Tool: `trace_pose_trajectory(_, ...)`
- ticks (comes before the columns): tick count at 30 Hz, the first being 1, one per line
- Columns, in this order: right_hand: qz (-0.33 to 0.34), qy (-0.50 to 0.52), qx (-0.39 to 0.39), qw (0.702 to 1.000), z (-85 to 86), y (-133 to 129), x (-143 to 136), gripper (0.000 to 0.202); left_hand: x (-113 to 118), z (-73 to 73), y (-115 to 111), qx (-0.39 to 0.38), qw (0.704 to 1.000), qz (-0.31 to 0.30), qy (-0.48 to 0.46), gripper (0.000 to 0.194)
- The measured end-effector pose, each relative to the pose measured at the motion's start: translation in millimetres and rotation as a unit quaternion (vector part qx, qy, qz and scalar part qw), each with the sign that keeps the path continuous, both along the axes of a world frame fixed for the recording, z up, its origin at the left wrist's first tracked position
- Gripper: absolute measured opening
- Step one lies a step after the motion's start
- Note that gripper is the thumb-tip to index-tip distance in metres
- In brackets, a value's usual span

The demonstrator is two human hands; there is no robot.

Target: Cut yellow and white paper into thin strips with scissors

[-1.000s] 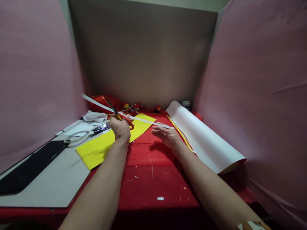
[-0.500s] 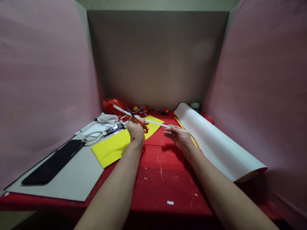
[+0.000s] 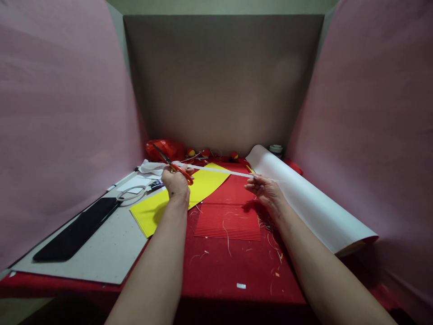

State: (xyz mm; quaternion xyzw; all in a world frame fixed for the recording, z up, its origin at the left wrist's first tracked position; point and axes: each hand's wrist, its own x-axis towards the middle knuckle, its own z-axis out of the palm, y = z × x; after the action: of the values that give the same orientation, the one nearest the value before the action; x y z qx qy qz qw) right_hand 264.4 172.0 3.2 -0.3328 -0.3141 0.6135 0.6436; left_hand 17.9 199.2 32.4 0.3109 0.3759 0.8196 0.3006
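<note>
Closed around orange-handled scissors point(image 3: 181, 174), my left hand point(image 3: 176, 183) is above the yellow sheets point(image 3: 149, 212), with the dark blades pointing up and to the left. A narrow white strip point(image 3: 219, 170) runs nearly straight between my hands. Its left part passes by the left fingers and the scissors; the exact grip there is hidden. My right hand point(image 3: 265, 189) pinches the strip between thumb and fingers, over the right side of the red ribbed sheet point(image 3: 228, 221). A faint end of the strip shows beyond that hand.
A large white roll point(image 3: 297, 194) lies along the right. On the left, a grey board point(image 3: 101, 253) bears a black phone-like slab point(image 3: 77, 230) and a pale ring point(image 3: 131, 193). A red plastic bag point(image 3: 165, 149) and small red-yellow balls point(image 3: 205, 153) stand at the back. Threads litter the red cloth point(image 3: 216, 275).
My hands have moved apart: the left one leftward with the scissors, the right one slightly rightward. More of the white strip now spans the gap between them.
</note>
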Motion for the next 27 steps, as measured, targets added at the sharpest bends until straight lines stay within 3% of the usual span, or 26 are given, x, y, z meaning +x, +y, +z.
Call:
trace_pose_trajectory(8, 0.015, 0.111, 0.045, 0.993, 3.5, -1.8, -2.0, 0.012, 10.4, 3.1, -6.5, 0.01, 0.999, -0.037, 0.0, 0.028)
trace_pose_trajectory(12, 0.043, 0.103, 0.062, 0.992, 5.4, -4.9, -7.5, 0.018, 17.1, 3.6, -12.6, 0.014, 0.999, -0.046, 0.026, 0.028)
trace_pose_trajectory(18, 0.01, 0.072, 0.051, 0.996, 2.3, -4.9, -13.0, 0.008, 15.5, 7.3, -31.0, -0.009, 0.997, -0.072, 0.04, 0.031)
trace_pose_trajectory(22, -0.011, 0.081, 0.024, 0.996, 3.9, -3.9, -12.2, 0.01, 8.8, 6.7, -43.4, -0.016, 0.996, -0.06, 0.061, 0.032)
trace_pose_trajectory(27, 0.008, 0.081, -0.006, 0.997, 5.6, -2.6, -10.0, 0.014, 1.6, 6.5, -55.9, -0.051, 0.995, -0.041, 0.073, 0.037)
